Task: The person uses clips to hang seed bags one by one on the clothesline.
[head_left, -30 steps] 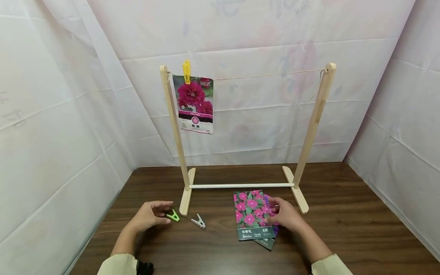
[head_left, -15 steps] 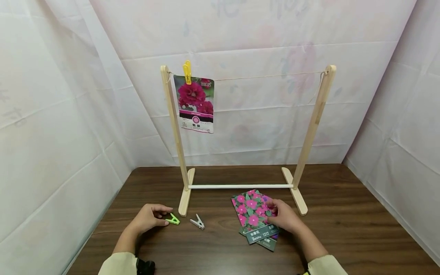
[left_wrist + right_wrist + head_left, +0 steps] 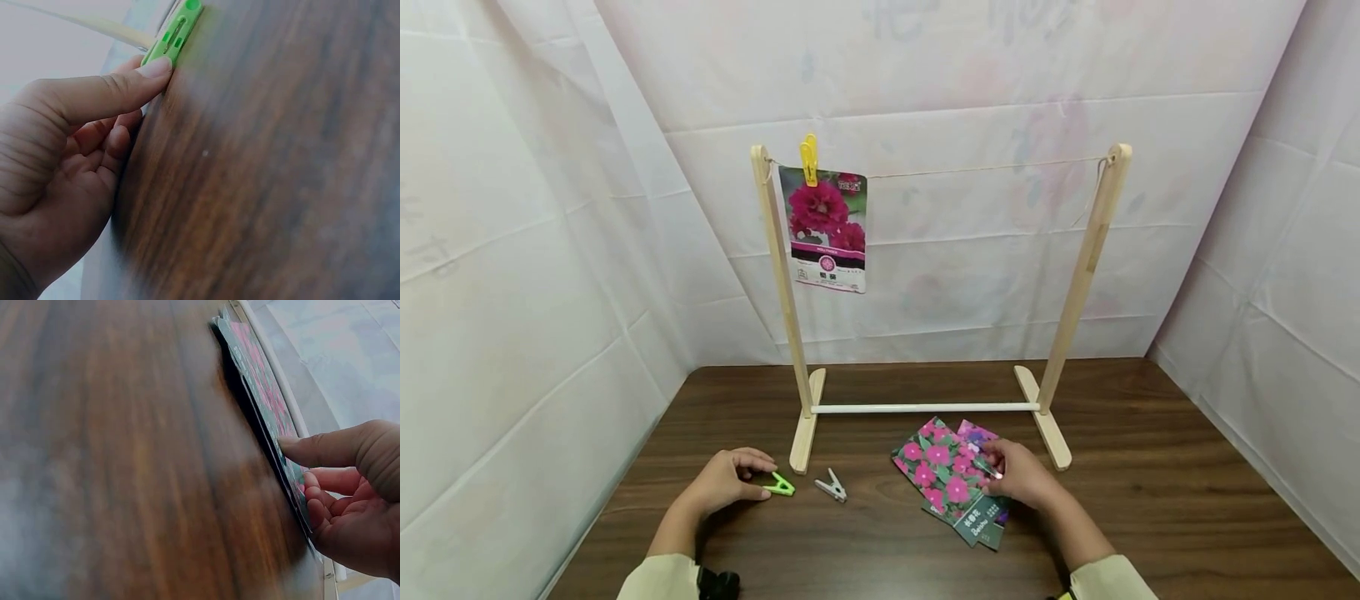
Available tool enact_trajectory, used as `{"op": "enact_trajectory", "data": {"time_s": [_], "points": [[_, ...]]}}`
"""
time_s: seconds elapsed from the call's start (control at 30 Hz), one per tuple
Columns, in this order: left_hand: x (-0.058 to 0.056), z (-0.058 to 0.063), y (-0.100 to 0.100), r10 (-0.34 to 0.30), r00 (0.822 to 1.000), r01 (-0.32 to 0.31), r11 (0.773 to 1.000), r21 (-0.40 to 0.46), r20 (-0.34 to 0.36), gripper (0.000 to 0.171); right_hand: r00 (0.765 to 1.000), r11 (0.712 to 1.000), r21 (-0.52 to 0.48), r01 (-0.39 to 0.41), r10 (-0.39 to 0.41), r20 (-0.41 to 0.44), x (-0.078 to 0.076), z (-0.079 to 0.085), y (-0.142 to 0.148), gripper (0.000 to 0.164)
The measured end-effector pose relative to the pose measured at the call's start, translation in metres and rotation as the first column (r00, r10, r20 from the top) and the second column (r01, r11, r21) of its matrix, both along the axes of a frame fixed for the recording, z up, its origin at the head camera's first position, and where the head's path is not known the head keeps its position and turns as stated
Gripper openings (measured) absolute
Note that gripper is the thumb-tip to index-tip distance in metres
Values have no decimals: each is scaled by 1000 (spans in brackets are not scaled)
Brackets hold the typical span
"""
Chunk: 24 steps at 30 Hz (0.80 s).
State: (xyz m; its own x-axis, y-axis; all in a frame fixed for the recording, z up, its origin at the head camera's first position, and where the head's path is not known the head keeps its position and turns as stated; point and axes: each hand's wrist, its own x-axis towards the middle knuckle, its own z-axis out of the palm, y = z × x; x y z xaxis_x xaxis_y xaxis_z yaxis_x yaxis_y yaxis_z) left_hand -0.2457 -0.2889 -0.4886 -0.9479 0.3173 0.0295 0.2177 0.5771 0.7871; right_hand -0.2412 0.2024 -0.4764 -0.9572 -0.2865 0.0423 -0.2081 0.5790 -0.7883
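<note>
Dark brown wood-grain desk (image 3: 1187,500): left hand (image 3: 721,482) and right hand (image 3: 1018,475) each have the grip clamped.
Beyond both grips, a pale wooden two-post frame (image 3: 1084,271) stretches a thin beige string (image 3: 985,169), presumably so things hang facing forward, as does a glossy magenta-flowered packet (image 3: 823,208). The right grip pinches the near side of a rectangular pink-flowered packet with a dark-green band (image 3: 938,456), seemingly since that edge is easiest to reach; a purple-flowered packet (image 3: 973,432) lies under it. A yellow plastic clip (image 3: 808,158) secures the hung one. A whitish plastic clip (image 3: 832,486) sits beyond the left grip's lime-green plastic clip (image 3: 782,486), pinched low between thumb and fingers, probably for control.
</note>
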Motion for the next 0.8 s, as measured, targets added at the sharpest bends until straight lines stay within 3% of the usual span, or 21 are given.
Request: {"op": "enact_trajectory", "data": {"time_s": [0.23, 0.4, 0.57, 0.8], "points": [[0, -1, 0, 29, 998, -33, 997, 74, 53, 39, 1000, 999, -39, -20, 20, -2, 0, 0, 3, 47], [1, -1, 0, 71, 991, -87, 986, 145, 112, 44, 999, 998, -53, 34, -34, -2, -1, -1, 4, 45], [0, 0, -2, 86, 988, -109, 974, 197, 125, 43, 997, 991, -111, 73, -74, -13, -1, 4, 5, 39], [2, 2, -3, 83, 985, -121, 957, 265, 151, 46, 1000, 980, -199, -23, 20, -17, 0, 10, 14, 29]]}}
